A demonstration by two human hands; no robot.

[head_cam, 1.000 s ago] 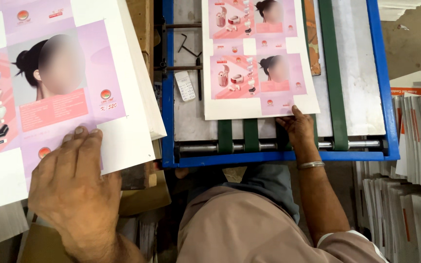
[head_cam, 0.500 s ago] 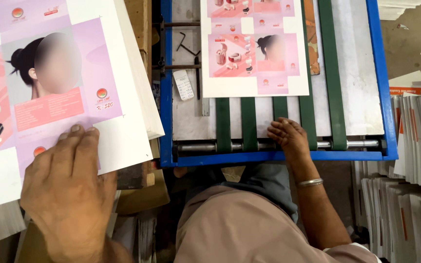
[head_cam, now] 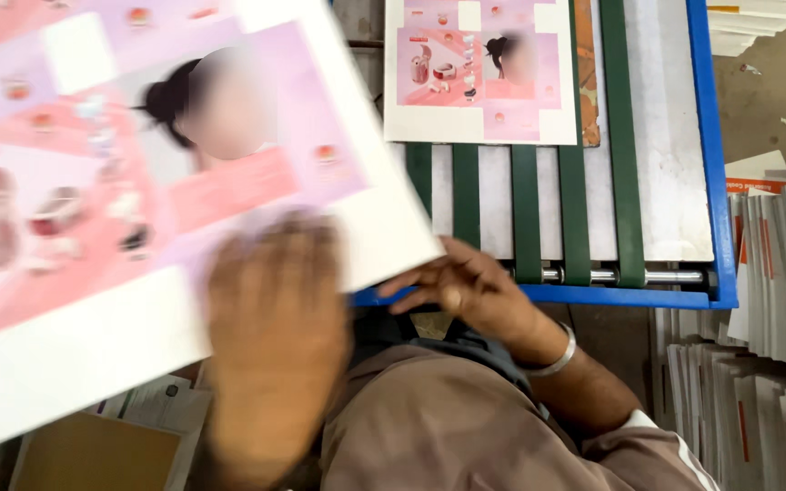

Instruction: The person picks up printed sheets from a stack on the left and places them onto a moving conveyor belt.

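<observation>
Left hand (head_cam: 275, 336) presses flat on the printed sheet (head_cam: 166, 209), frame left. Right hand (head_cam: 466, 286) is released, fingers loose at the sheet's lower right corner, the nearer one to the feeder belts (head_cam: 525, 214).

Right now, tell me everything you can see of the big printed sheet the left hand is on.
The big printed sheet is a stiff-looking white card with a pink and lilac print: a blurred portrait, small product pictures and wide white margins. It is tilted, motion-blurred, and fills the upper left of the view, its corner reaching over the blue-framed feed table. The left hand lies flat on its lower edge; the right hand is at its corner.
</observation>
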